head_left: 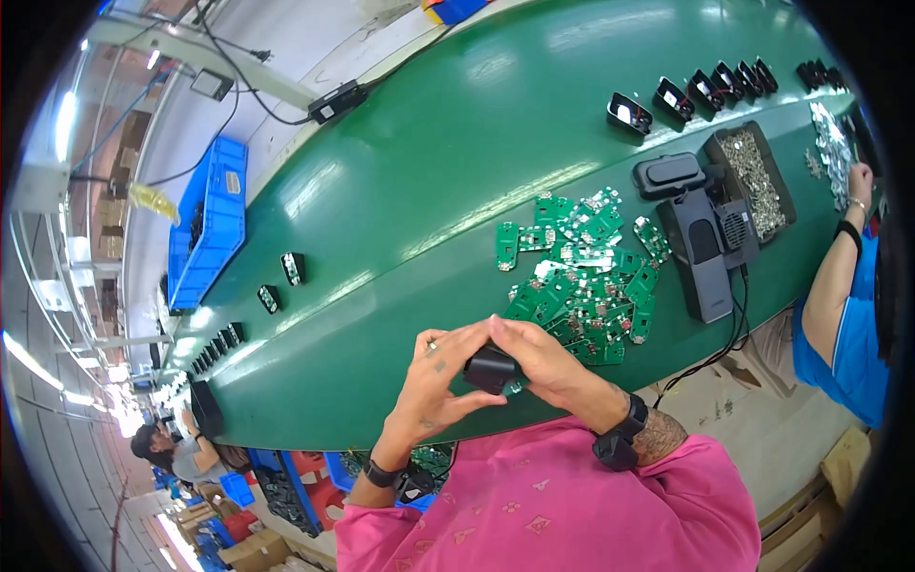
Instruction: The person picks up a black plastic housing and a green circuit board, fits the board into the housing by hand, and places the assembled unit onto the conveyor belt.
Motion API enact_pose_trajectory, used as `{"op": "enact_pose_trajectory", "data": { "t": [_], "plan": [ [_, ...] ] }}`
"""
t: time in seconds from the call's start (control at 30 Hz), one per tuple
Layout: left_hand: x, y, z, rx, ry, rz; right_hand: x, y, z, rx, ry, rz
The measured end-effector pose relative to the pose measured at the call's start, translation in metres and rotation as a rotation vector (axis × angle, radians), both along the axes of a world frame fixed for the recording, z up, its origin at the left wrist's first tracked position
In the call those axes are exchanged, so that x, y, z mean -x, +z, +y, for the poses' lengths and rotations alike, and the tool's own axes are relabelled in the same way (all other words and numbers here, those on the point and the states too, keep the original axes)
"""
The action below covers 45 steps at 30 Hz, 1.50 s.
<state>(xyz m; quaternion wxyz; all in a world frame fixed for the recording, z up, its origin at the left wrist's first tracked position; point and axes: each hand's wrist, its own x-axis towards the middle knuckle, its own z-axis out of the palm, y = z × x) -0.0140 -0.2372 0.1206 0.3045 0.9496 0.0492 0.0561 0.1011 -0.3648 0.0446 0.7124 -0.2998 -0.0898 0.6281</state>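
Close in front of my body, above the near table edge, both hands are closed around a small black plastic housing (489, 370). My left hand (431, 379) grips it from the left, its thumb low near the underside. From the right, my right hand (556, 372) holds the same housing, and the fingertips of both hands meet above it. A small greenish, shiny bit shows at its lower right; I cannot make out what it is. Just beyond my right hand lies a loose heap of green circuit boards (581, 272). Part of the housing is hidden by my fingers.
Right of the boards stand a grey device with a cable (701, 257) and a bin of small metal parts (753, 176). Black housings (629, 114) line the far side. Two assembled units (293, 269) sit left, near a blue crate (212, 219). Co-workers sit at both ends.
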Motion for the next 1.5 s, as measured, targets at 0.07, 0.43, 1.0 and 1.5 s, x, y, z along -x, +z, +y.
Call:
{"op": "enact_pose_trajectory", "data": {
  "t": [0.07,0.43,1.0,1.5],
  "plan": [
    [-0.01,0.003,0.0,-0.009,-0.005,-0.079,-0.011,0.006,-0.007,0.089,0.073,0.179],
    [-0.039,-0.024,-0.01,0.597,0.608,-0.038,-0.029,0.021,-0.04,0.058,-0.146,-0.473],
    [0.011,-0.062,-0.017,1.47,0.39,-0.245,-0.011,0.025,-0.018,0.234,-0.058,-0.461],
    [0.042,-0.054,-0.012,0.615,0.495,-0.295,0.025,0.036,0.015,0.125,-0.193,-1.738]
  ]
}}
